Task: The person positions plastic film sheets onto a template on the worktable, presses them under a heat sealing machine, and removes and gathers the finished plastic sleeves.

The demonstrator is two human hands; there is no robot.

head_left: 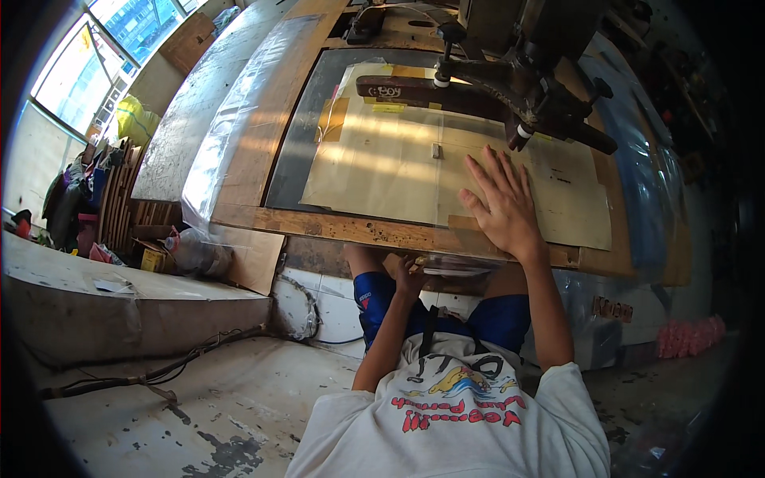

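Note:
My right hand [508, 211] lies palm down on a pale yellow sheet [374, 171], its fingers stretched and spread. The sheet is taped onto a dark board [288, 179] set in a wooden-edged worktable [358, 227]. Just left of my fingertips, a small metal piece [436, 150] sits on the sheet. Beyond them, a dark bar [478, 99] on a heavy metal machine arm [510, 76] hangs over the sheet. My left hand [409, 277] is below the table's front edge, by my lap. Its fingers are partly hidden, and whatever it may touch is unclear.
Clear plastic film [239, 119] covers the table's left side, and bluish plastic [645, 175] the right. Stacked boards [119, 191] and bags stand at the left near the window. A cable [191, 350] runs along the floor. A pink bundle [690, 338] lies at the right.

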